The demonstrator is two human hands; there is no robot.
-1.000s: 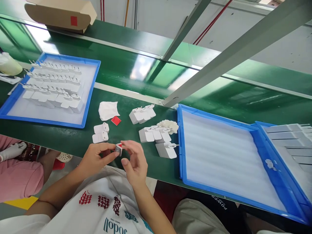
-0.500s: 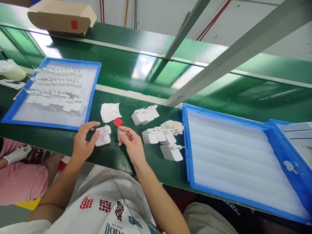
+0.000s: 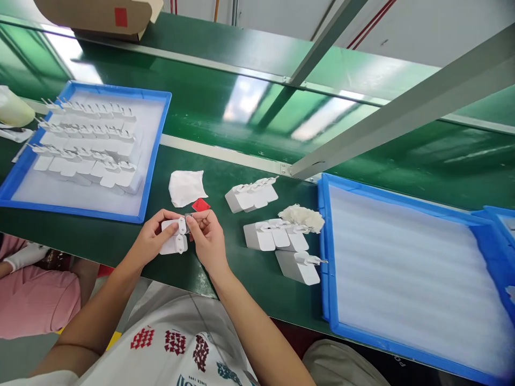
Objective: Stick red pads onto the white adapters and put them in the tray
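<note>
Chargers (image 3: 174,236), the white pair lying side by side near the front edge of the green bench (image 3: 225,279), are where both your hands meet now. Your left hand (image 3: 151,238) has closed on them: thumb across the top one, fingers curled round the left side. Half a second ago that hand was only hovering open above the pair, so contact is new. Your right hand (image 3: 207,238) pinches a small grey piece (image 3: 188,216) between thumb and fingertips, held right against the upper charger's prong face; before, it held that piece apart, just beside the pair. Too small to tell what the piece is, or whether it's seated. A second ago both hands were up off the bench working the piece between them, so the change reads as: piece brought down to the chargers, pair steadied for it.

Around them: red square tag (image 3: 200,205) just behind your right fingers, white cloth (image 3: 185,187) behind that. More white chargers sit to the right in a back cluster (image 3: 251,195), a front row (image 3: 276,237) and one lone unit (image 3: 298,266); a tuft of white fluff (image 3: 302,216) lies between those and the empty-foam blue tray (image 3: 322,230). The left blue tray (image 3: 155,155) carries rows of chargers. Cardboard box (image 3: 100,16) at the far left of the belt. Another person's pink sleeve (image 3: 36,305) is lower left, well apart.
</note>
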